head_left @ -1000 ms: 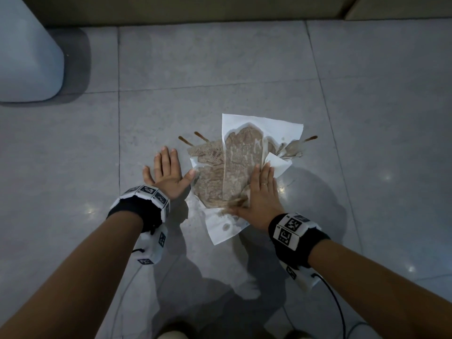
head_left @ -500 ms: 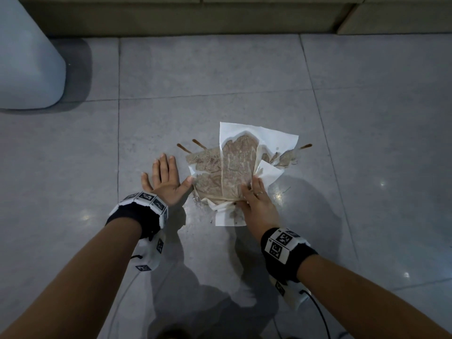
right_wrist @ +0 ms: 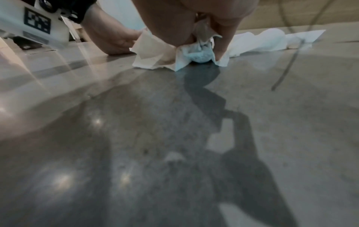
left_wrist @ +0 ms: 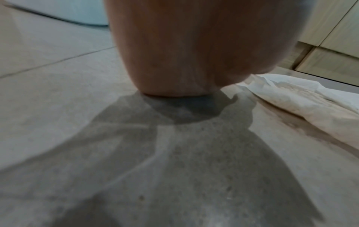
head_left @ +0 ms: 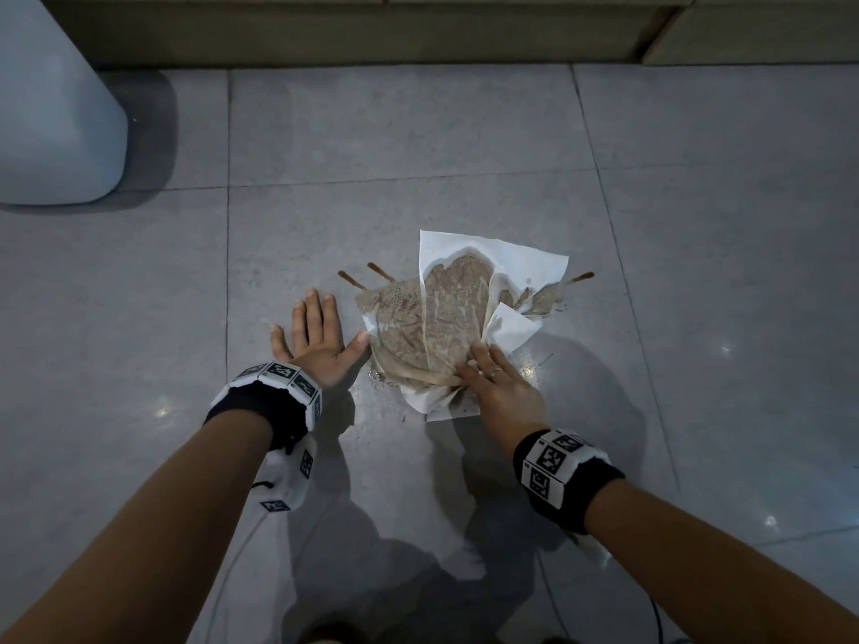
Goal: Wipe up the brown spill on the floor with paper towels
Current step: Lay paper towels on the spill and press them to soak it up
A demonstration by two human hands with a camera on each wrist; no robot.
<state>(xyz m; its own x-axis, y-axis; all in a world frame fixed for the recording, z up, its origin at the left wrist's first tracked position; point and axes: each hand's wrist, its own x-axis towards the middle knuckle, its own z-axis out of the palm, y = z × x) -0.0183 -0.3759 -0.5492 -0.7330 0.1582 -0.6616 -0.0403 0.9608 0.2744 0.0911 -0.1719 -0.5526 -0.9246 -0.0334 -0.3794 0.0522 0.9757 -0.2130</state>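
So the paper towels [head_left: 446, 318] were lying on the grey tiled floor [head_left: 395, 132], mostly soaked brown in the middle with white edges left at the far side and near corner. The right hand [head_left: 497, 392] had its fingers curled into the near edge, bunching a wad of wet towel together — the right wrist view showed the thumb and fingers pinching that scrunched lump against the tile. The left hand [head_left: 316, 337] was flat on the floor just beside the towels, fingers spread, thumb tip touching or nearly touching the left edge, holding nothing.

The brown spill [head_left: 379, 271] wasn't all covered: a couple of thin streaks stuck out past the far-left edge, another [head_left: 581, 276] poked out at the far right, and there was a wet smear with small drops on the tile by the near-left corner.

What could go wrong from here, I reckon — those towels looked saturated, so gathering them by one edge could tear the wet paper or squeeze liquid back out onto the tile. Dragging the bundle might just smear the residue wider instead of lifting it. The outlying streaks could easily get missed too, since the wad was being pulled away from them. And a palm planted next to a wet patch could slip
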